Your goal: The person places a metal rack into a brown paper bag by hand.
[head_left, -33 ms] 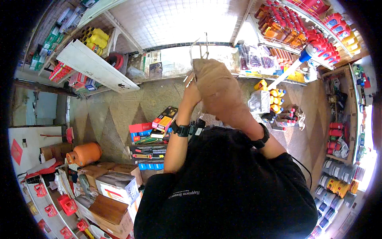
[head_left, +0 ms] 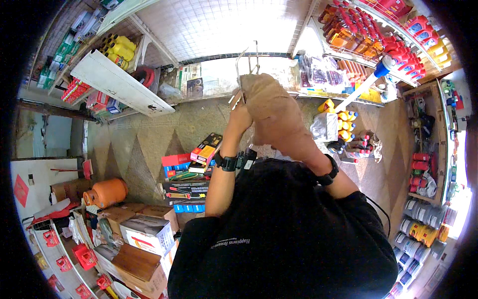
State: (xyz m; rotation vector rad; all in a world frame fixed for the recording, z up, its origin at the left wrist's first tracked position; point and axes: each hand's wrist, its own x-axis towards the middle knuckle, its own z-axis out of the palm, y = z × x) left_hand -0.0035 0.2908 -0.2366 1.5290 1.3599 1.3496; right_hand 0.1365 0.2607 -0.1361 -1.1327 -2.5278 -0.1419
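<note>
My left hand [head_left: 240, 117] is closed round the lower part of a bent metal wire piece [head_left: 257, 57], whose thin prongs stick up in front of the white shelf. A brown cloth [head_left: 271, 99] bunches right beside it, against the wire. My right hand is covered by this cloth and its fingers are hidden; the right forearm [head_left: 312, 152] runs into the cloth's lower end. Both wrists carry dark bands.
Ahead stands a white shelf [head_left: 224, 79] with wire mesh behind. Boxed goods [head_left: 206, 149] are stacked by my left arm. An orange gas cylinder [head_left: 107, 192] and cardboard boxes [head_left: 142, 261] lie left. Yellow bottles [head_left: 346, 127] stand on the floor at right, near a white pole [head_left: 358, 94].
The wire piece has shifted slightly left. The brown cloth and my hands have moved a little with it, and the cloth's folds have changed.
</note>
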